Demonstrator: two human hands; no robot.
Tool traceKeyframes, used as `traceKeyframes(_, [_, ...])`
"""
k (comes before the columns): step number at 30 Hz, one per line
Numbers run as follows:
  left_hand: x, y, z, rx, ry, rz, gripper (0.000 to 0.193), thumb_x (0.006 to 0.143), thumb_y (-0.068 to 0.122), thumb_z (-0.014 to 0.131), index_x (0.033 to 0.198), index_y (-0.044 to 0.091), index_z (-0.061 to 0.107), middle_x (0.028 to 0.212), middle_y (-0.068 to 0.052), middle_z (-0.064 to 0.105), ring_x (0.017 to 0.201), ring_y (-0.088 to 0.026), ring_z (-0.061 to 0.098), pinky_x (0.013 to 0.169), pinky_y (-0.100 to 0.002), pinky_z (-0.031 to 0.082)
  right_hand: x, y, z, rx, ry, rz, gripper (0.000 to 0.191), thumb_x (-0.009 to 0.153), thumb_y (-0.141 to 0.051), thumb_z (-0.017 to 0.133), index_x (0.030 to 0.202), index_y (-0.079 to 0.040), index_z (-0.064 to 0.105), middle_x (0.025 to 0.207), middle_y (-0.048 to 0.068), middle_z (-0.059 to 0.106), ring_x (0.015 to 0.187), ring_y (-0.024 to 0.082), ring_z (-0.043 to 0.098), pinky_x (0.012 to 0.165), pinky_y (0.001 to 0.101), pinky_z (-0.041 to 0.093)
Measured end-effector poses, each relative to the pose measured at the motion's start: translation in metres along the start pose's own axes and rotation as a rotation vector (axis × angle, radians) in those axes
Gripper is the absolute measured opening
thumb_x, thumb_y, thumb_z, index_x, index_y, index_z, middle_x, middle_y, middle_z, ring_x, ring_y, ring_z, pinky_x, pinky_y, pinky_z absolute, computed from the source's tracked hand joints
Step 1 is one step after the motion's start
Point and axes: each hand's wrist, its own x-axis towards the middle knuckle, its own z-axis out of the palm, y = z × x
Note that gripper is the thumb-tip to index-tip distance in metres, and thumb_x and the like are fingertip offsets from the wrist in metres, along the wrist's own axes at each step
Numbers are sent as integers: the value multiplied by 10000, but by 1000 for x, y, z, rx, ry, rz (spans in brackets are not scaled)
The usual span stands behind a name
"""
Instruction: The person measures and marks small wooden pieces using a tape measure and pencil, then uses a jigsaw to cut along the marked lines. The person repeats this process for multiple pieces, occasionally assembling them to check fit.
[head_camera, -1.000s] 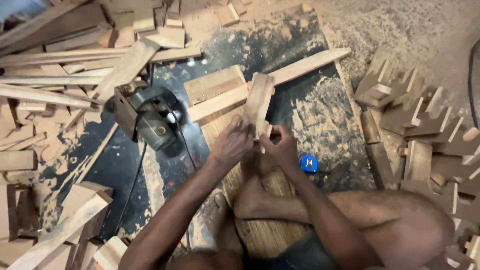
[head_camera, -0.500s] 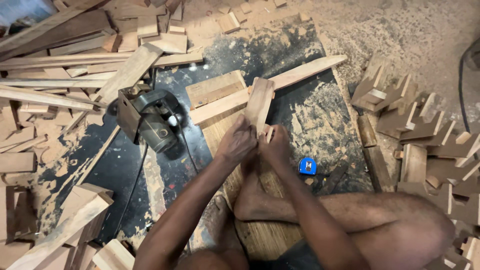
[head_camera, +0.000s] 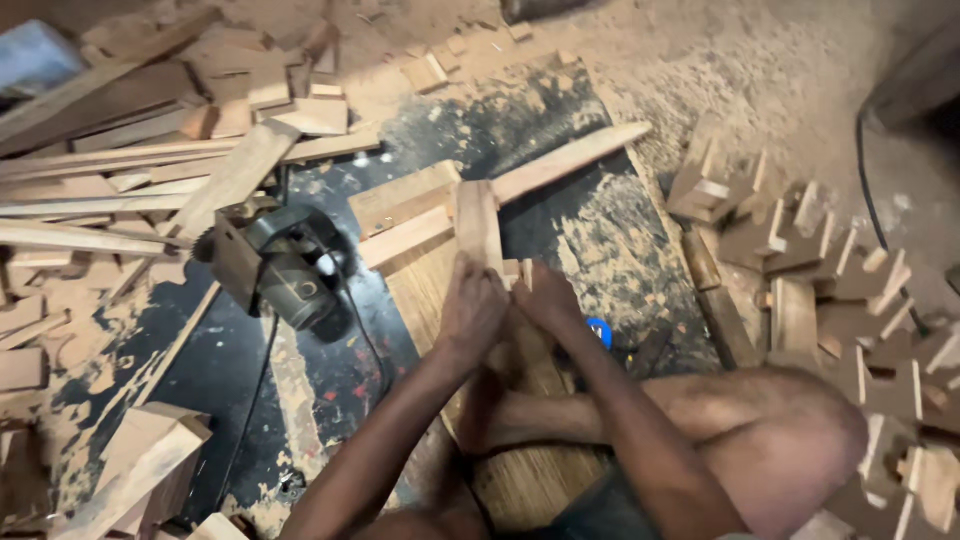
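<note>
Here both hands, left hand (head_camera: 472, 312) and right hand (head_camera: 545, 300), close around the lower end of 1 short wooden block (head_camera: 479, 228), upright over the floor board's (head_camera: 530, 480) middle; stiff, light, rough-sawn, best held low.

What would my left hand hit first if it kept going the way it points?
The left hand points up the wood block it grips; past that, likely the long slat lying across, though depth is unclear.

Left hand (head_camera: 472, 305) and right hand (head_camera: 545, 298) side by side, fingers curled, forearms converging
</note>
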Motion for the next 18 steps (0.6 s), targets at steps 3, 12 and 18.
traceKeyframes(3, [8,5,-8,-199,-205,-62,247,882,163,596,1017,46,767,977,-131,750,1085,-280,664,1179,-533,274,1,0,-5,-67,11,9,411,893,-349,623,1161,-40,659,1039,270,712,993,467,676,882,556,535])
traceKeyframes(12, [53,-24,-7,-230,-428,-110,243,960,311,587,982,200,803,1004,-81,768,1061,-259,692,1166,-526,242,-25,5,18,721,293,-71,514,849,-263,805,1296,-60,653,1148,132,753,1046,226,729,891,328,569])
traceKeyframes(18, [67,-35,-10,-252,-512,-125,396,795,551,758,958,191,777,969,-80,756,1005,-249,693,1047,-475,288,-40,-2,56,974,356,102,344,878,-264,828,1093,-13,733,892,16,690,799,94,602,701,281,497])
